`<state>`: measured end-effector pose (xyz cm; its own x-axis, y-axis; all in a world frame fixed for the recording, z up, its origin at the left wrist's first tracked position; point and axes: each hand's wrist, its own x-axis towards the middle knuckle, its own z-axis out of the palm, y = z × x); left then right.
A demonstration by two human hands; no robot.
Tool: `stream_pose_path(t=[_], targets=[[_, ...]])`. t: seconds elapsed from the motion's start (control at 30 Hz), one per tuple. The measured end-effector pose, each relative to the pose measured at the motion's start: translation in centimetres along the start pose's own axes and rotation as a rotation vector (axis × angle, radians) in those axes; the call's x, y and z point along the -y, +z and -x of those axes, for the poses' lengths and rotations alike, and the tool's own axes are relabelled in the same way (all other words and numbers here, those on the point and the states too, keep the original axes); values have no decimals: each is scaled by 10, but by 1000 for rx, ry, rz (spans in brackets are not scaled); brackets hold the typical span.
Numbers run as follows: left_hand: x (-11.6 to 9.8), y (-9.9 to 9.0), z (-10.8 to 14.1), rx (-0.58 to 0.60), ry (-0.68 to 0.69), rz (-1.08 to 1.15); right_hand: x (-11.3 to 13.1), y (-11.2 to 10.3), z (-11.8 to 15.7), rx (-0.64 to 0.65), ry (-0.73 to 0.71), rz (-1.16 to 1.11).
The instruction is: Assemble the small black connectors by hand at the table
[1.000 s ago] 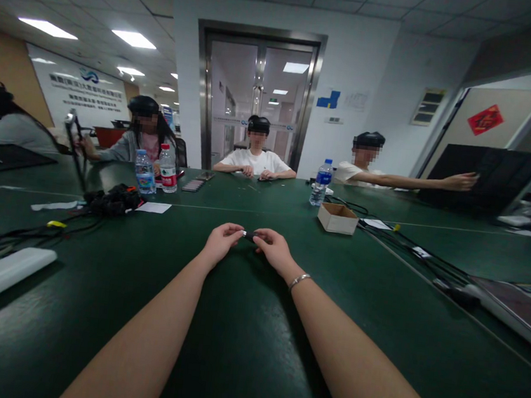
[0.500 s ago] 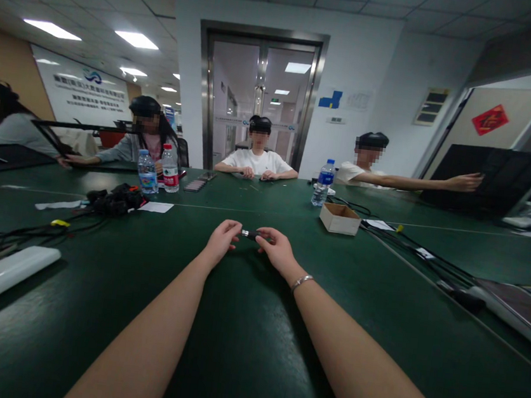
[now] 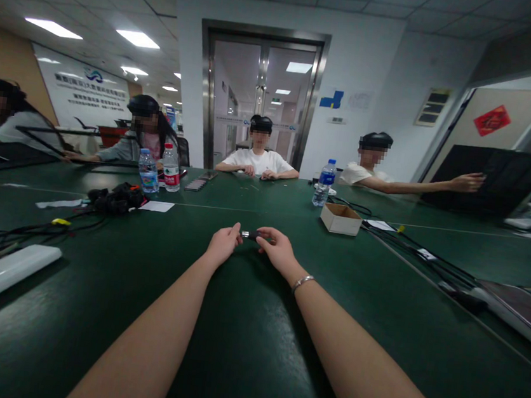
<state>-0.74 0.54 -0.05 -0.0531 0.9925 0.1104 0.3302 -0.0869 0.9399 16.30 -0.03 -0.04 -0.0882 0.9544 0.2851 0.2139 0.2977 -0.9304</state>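
A short black rod with a silver end (image 3: 250,235) lies crosswise between my hands, just over the green table (image 3: 251,325). Its exact kind is too small to make out. My right hand (image 3: 279,250), with a silver bracelet at the wrist, pinches the black part between thumb and fingers. My left hand (image 3: 224,245) is closed at the silver end, its thumb pointing up and its fingertips at the tip. Whether something small sits inside the left fingers is hidden.
An open cardboard box (image 3: 341,223) stands ahead to the right, near a water bottle (image 3: 324,183). Black cables (image 3: 413,249) run along the right. At left lie a black bundle (image 3: 114,200), a white bar-shaped case (image 3: 7,278) and two bottles (image 3: 148,173). Several people sit across the table.
My left hand has turned a little, its thumb now more upright at the silver end. My right hand has stayed nearly still. At far left, a person's dark frame has tilted flatter.
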Motion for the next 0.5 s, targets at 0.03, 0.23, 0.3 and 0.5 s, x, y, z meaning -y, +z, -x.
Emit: stream_pose_path(t=[0.03, 0.23, 0.3, 0.5], targets=[[1, 0, 0, -14, -19, 23, 0, 0, 0, -6, 4, -1], [-5, 2, 6, 100, 26, 183, -4, -1, -3, -43, 1, 6], [-6, 1, 8, 111, 42, 164, -5, 0, -3, -39, -4, 4], [0, 1, 2, 37, 54, -7, -1, 0, 0, -8, -11, 3]])
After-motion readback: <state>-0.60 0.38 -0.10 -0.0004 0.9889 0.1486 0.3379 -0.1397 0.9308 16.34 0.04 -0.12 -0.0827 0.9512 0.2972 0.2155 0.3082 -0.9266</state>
